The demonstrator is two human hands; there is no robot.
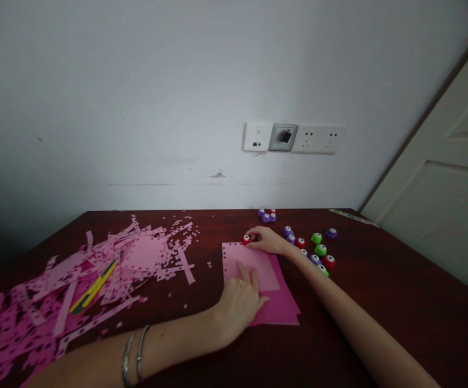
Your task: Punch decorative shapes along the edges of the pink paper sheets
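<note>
One dark red table (pixel 379 280), with a heap of pink scraps (pixel 145 250) toward its left edge; near its middle, a darker sheet (pixel 278 307) under a light pink sheet (pixel 266 269), holed along its far and left edges. One left hand (pixel 239 302), fingers spread on the light pink sheet; one right hand (pixel 266 240), thumb and forefinger pinching a red punch (pixel 245 240) at that sheet's far edge. Best handling, in judgement: punch squared to the edge, holes evenly spaced, paper pressed flat.

Around my paper (pixel 268 275) I count: nine o'clock, one cutter (pixel 93 288); twelve to three, four red punches (pixel 245 240), three green punches (pixel 320 249), at least seven purple punches (pixel 331 233).
</note>
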